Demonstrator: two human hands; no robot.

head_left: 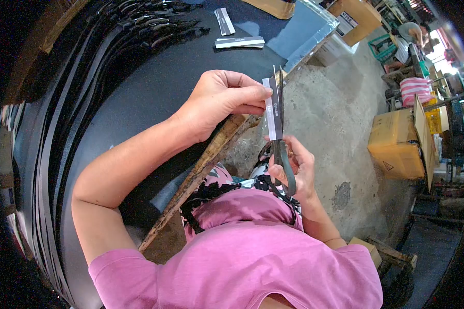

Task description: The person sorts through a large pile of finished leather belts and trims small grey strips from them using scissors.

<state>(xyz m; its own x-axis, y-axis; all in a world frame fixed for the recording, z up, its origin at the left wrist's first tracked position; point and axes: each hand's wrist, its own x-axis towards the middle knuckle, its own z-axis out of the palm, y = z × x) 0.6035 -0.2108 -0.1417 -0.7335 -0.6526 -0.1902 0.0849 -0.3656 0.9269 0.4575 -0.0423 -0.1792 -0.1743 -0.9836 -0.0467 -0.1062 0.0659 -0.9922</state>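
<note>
Off the right edge of the black table (154, 87), a black strap (290, 177) is held upright, gripped low in the closed right hand (301, 165). A grey-and-white paper sleeve (274, 110) on its upper end is pinched between thumb and fingers of the left hand (219, 100). Two spare sleeves (239, 42) are laid near the table's far edge, beside further black straps (154, 23).

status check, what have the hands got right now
Right hand gripping black belt strap, held upright. Left hand pinching paper label on its top end. Spare labels apart on black table, nothing blocking.
</note>
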